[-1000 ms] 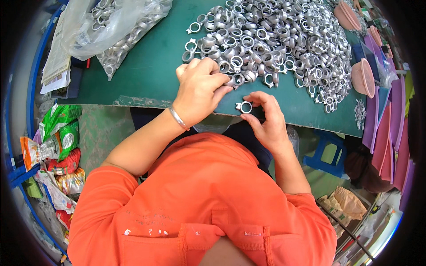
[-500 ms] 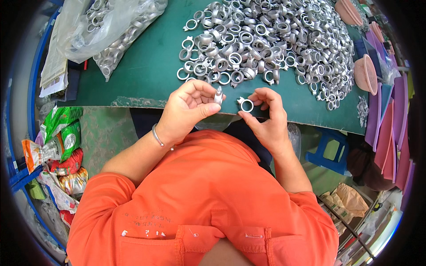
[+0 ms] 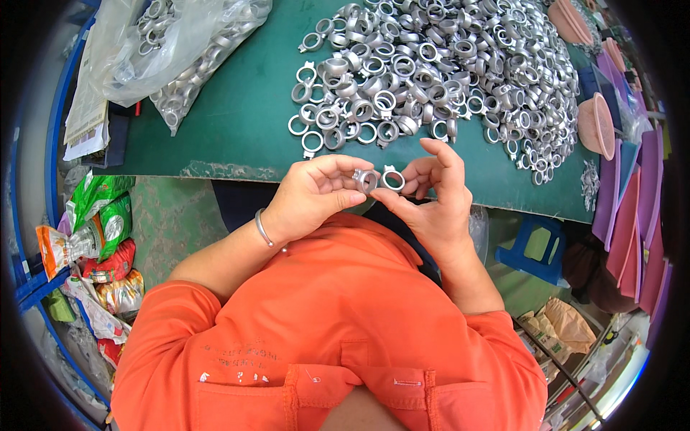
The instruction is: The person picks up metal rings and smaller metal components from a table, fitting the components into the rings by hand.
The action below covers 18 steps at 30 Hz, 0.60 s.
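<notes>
Just past the table's near edge, both my hands are raised close together in front of my orange shirt. My left hand (image 3: 309,194) pinches a silver metal ring (image 3: 365,182) with a small lug, between thumb and fingertips. A second silver ring (image 3: 392,179), its lug pointing up, is gripped by the thumb and fingers of my right hand (image 3: 435,192). The two rings are side by side, almost touching. Beyond my hands a large pile of similar rings (image 3: 431,79) spreads over the green table (image 3: 237,136).
A clear plastic bag of rings (image 3: 208,65) lies at the far left. Pink baskets (image 3: 596,126) and purple and pink bins (image 3: 632,208) line the right. A blue stool (image 3: 533,248) stands below the table. Colourful packets (image 3: 108,237) sit at the left.
My hands have come closer together and slightly nearer to me. The left ring has turned from edge-on to show its opening. The right ring has shifted a little left.
</notes>
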{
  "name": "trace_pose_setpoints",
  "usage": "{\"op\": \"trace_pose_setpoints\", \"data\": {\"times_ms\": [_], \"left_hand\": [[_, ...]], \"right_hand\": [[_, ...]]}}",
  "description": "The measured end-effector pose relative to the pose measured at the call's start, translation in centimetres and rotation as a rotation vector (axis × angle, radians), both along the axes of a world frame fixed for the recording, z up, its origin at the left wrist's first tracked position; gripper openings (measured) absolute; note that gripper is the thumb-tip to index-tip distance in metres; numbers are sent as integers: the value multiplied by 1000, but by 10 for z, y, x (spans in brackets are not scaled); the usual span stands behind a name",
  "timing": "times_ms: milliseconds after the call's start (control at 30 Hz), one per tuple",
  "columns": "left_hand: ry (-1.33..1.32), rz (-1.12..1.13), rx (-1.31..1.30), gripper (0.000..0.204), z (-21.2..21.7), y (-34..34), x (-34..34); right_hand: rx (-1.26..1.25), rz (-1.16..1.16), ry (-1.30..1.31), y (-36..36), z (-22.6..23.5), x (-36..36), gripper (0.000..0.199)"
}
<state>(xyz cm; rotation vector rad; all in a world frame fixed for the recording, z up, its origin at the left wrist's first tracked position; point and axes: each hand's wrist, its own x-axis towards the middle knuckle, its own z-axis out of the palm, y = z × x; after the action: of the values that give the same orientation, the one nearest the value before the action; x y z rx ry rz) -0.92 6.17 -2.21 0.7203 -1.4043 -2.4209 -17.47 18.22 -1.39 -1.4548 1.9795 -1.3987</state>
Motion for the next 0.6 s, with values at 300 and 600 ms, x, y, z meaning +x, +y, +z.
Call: {"op": "trace_pose_setpoints", "data": {"times_ms": [300,600], "left_hand": [[-13,-29,25,35,-2,-3,0],[7,-4,153,37,1,-8,0]], "right_hand": [[13,-5,-48,-5,1,1,69],[43,98,-1248,-14,9,-23,20]]}}
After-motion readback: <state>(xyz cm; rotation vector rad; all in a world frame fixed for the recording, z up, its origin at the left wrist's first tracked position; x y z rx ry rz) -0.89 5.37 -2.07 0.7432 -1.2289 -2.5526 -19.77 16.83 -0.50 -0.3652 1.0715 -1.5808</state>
